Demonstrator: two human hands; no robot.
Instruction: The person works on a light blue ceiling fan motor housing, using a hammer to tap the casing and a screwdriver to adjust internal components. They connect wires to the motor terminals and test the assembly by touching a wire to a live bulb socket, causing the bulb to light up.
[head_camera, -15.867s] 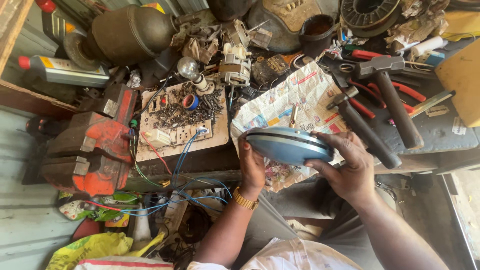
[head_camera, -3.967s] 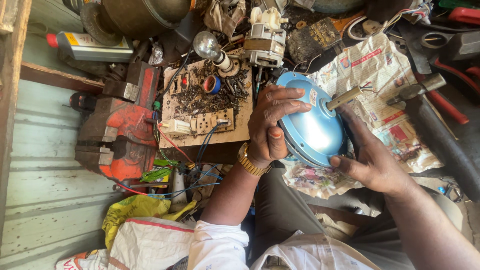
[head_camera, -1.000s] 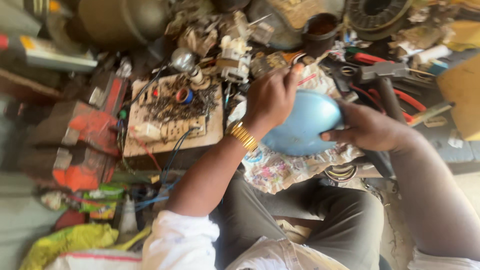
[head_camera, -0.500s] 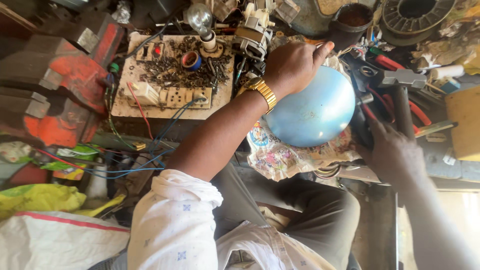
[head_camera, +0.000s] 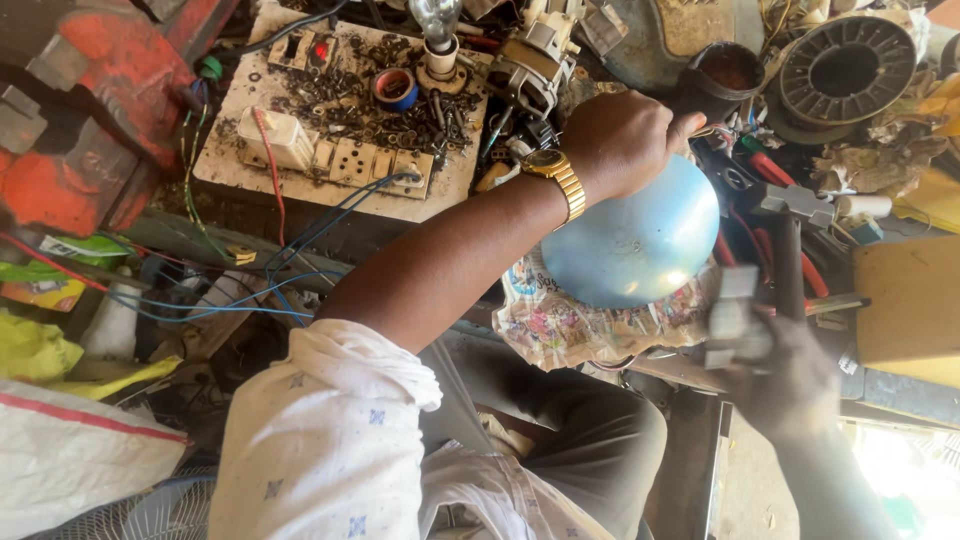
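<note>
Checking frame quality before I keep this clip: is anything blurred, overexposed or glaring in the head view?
Head view: the right hand and the pale object it grips are smeared by motion blur; the left hand on the blue dome is sharp. The bottom right corner is blown out by daylight. The dome shows a soft sheen, no harsh glare.

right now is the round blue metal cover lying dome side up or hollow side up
Dome side up. The round blue metal cover shows its smooth convex face, resting on crumpled printed paper, with the left hand gripping its far edge.
</note>
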